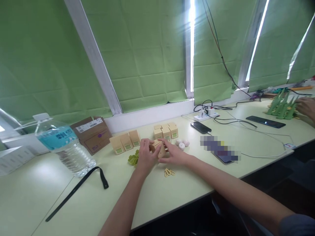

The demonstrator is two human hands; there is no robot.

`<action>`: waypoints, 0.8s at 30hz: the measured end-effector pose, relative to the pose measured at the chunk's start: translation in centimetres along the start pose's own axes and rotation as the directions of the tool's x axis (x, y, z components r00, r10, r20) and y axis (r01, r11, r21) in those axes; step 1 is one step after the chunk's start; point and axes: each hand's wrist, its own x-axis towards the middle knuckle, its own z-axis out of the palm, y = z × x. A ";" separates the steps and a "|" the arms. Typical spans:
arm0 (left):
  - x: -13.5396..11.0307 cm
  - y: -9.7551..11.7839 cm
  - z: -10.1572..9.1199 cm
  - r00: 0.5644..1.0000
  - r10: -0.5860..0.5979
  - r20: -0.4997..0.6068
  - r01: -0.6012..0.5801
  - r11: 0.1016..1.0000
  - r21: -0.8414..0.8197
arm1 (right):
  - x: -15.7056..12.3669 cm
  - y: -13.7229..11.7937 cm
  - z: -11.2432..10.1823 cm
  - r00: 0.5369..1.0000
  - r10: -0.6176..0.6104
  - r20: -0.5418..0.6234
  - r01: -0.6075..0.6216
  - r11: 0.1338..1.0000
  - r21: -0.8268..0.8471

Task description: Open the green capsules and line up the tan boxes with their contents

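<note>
Between my two hands is a small tan cardboard box [161,152], raised over the table. My left hand [147,154] grips its left side, and my right hand [174,153] has its fingers round the right side and top. Just left of my left hand lie green leaf-shaped pieces [133,159]. Several pale round pieces [182,144] sit beyond my right hand. Nearer to me is a little group of yellow loops [169,172]. Behind my hands stand closed small boxes [166,132] and, further left, similar boxes with raised lids [126,143].
A large water bottle [67,147] leans at the left beside a brown carton [92,134] and a black strap [81,186]. Phones [200,127] and a power strip [206,116] with cables lie to the right. Another person's hand [306,107] is near green spiky pieces [282,106].
</note>
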 end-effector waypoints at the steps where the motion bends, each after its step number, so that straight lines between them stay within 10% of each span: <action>1: 0.0 0.1 0.0 1.000 -0.004 0.019 0.004 1.000 -0.018 | -0.1 0.0 0.1 1.000 0.001 0.007 -0.001 1.000 -0.029; 24: 0.0 0.6 0.4 0.953 0.158 0.260 -0.110 0.976 -0.189 | -0.3 -0.6 -1.6 0.999 0.019 -0.032 -0.023 0.991 -0.129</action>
